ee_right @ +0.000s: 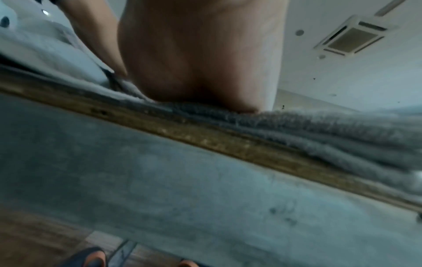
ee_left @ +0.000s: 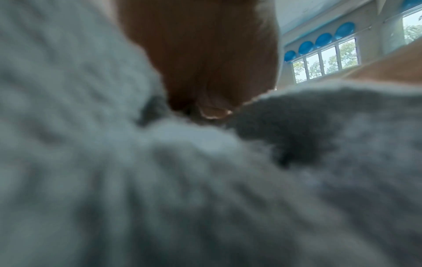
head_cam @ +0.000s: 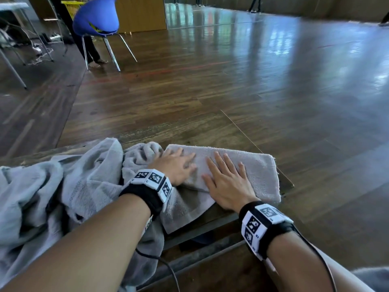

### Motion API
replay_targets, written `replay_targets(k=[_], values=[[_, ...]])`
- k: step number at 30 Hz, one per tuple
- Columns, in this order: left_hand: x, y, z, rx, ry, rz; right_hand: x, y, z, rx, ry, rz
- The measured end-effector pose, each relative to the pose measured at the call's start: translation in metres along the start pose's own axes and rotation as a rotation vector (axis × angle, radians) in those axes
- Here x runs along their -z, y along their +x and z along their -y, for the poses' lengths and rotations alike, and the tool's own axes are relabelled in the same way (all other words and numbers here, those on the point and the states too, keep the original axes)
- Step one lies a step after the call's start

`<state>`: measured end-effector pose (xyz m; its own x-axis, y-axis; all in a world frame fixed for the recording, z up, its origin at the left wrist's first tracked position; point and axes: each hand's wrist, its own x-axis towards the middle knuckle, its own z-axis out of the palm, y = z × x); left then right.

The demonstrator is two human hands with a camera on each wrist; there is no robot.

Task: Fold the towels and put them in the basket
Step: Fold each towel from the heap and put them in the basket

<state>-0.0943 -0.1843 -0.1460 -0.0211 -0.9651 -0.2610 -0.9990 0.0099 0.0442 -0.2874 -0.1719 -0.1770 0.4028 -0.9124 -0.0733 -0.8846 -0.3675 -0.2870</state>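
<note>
Left hand (head_cam: 175, 165) and right hand (head_cam: 226, 182), both released, lie side by side with fingers straight, palms pressing flat on a folded grey towel (head_cam: 250, 167). The towel rests at the table (head_cam: 210, 131) edge. Left of the left hand: a heap of unfolded towels (head_cam: 63, 186), touching it.

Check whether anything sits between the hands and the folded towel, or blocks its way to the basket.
Nothing does: the left hand and right hand already press flat on the folded towel. No task basket is identifiable in view, so the route to it cannot be judged. A loose towel pile lies left.
</note>
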Motion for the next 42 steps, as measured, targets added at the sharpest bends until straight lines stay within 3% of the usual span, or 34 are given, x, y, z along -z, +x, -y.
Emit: replay_targets(k=[6, 10, 19, 23, 27, 32, 34, 36, 39, 42], values=[[0.009, -0.002, 0.031, 0.297, -0.015, -0.065, -0.001, 0.003, -0.002, -0.015, -0.001, 0.018], [0.011, -0.002, 0.021, 0.325, -0.081, -0.146, -0.003, 0.002, -0.001, -0.018, -0.011, -0.003], [0.014, 0.002, 0.023, 0.366, -0.343, -0.089, -0.005, 0.002, -0.003, -0.001, -0.019, -0.003], [0.021, -0.002, 0.018, 0.371, -0.402, -0.207, -0.005, 0.003, -0.003, 0.003, -0.013, -0.003], [0.035, -0.012, -0.002, 0.231, -0.206, -0.386, 0.007, 0.007, 0.001, -0.011, 0.131, 0.017], [0.059, -0.033, -0.046, -0.043, -0.215, -0.671, 0.039, 0.005, -0.004, -0.121, 0.625, -0.241], [0.063, -0.040, -0.070, -0.240, -0.469, -0.597, 0.052, 0.000, -0.012, -0.199, 0.908, -0.259], [0.058, -0.046, -0.088, -0.393, -0.674, -0.376, 0.060, -0.005, -0.025, -0.289, 1.241, -0.186], [0.037, -0.050, -0.100, -0.433, -0.449, -0.230, 0.066, -0.011, -0.044, -0.505, 1.471, -0.126], [0.018, -0.047, -0.100, -0.402, -0.198, -0.181, 0.059, -0.013, -0.063, -0.535, 1.312, -0.157]])
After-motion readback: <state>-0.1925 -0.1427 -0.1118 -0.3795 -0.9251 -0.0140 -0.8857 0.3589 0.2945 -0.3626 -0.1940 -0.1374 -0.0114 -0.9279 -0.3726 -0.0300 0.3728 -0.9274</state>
